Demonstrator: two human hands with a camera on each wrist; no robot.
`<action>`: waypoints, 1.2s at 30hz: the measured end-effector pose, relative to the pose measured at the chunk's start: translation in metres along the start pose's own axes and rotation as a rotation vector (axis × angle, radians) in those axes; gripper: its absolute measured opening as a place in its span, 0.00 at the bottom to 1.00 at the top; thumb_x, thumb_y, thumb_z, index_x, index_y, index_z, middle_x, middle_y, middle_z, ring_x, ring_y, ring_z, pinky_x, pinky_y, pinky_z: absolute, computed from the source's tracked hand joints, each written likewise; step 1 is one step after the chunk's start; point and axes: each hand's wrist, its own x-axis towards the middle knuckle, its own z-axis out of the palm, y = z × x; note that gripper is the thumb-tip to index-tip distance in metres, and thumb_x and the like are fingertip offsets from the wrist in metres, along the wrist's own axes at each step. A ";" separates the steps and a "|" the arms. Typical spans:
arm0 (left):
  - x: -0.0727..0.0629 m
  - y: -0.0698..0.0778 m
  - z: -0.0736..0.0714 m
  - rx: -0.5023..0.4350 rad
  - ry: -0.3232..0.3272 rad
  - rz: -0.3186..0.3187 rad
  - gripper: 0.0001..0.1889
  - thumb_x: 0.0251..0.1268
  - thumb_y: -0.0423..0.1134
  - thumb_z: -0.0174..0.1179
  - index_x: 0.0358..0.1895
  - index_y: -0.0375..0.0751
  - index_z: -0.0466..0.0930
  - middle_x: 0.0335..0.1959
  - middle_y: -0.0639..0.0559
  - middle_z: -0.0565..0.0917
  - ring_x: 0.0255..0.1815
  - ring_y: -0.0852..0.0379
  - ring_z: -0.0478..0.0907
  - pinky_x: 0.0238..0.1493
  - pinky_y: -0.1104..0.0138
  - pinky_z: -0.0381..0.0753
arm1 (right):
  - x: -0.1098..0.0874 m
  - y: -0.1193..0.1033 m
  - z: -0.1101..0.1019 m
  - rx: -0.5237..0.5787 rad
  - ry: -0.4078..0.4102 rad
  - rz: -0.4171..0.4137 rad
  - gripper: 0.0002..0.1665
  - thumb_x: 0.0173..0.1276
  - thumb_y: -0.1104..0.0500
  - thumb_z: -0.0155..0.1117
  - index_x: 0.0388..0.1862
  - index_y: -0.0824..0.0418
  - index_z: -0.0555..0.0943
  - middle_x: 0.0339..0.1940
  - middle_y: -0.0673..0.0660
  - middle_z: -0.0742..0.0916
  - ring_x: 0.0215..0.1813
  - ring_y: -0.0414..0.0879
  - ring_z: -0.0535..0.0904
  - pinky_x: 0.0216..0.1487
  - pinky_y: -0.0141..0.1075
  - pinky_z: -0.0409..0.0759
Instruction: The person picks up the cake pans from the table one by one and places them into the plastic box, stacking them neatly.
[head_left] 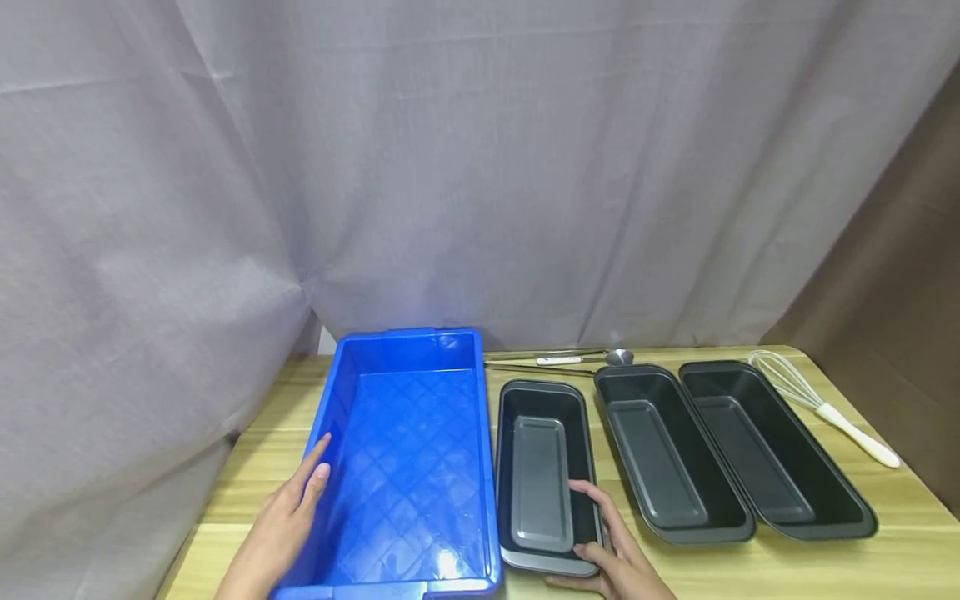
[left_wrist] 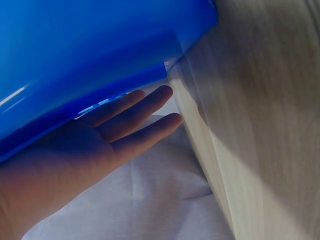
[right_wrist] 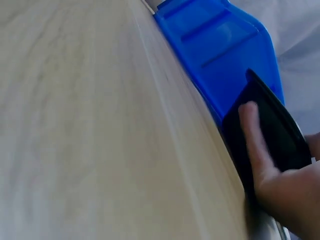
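My right hand [head_left: 618, 558] grips the near right corner of a dark loaf pan [head_left: 542, 479], fingers and thumb over its rim. The right wrist view shows the pan [right_wrist: 277, 132] from the side, with one finger stretched along its outer wall. Just left of the pan stands a large blue plastic bin [head_left: 420, 467], its bare floor patterned with diamonds. At the bin's left wall is my left hand [head_left: 277, 529], thumb and forefinger straight. Seen from the left wrist, this hand's other fingers [left_wrist: 145, 130] extend loosely beneath the bin's rim.
Two more dark loaf pans, a middle one [head_left: 663, 467] and a right one [head_left: 757, 467], lie side by side. A white-handled whisk [head_left: 855, 433] lies at the far right. Behind the held pan are a spoon [head_left: 618, 357] and thin rods. A grey curtain [head_left: 480, 167] hangs behind the wooden table [head_left: 255, 475].
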 end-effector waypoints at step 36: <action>0.000 0.000 0.000 0.070 -0.015 -0.011 0.34 0.94 0.54 0.39 0.93 0.52 0.43 0.89 0.23 0.40 0.84 0.14 0.50 0.77 0.21 0.56 | 0.008 -0.088 0.052 -0.466 0.256 -0.187 0.46 0.68 0.73 0.65 0.83 0.52 0.67 0.88 0.59 0.63 0.92 0.63 0.36 0.78 0.85 0.33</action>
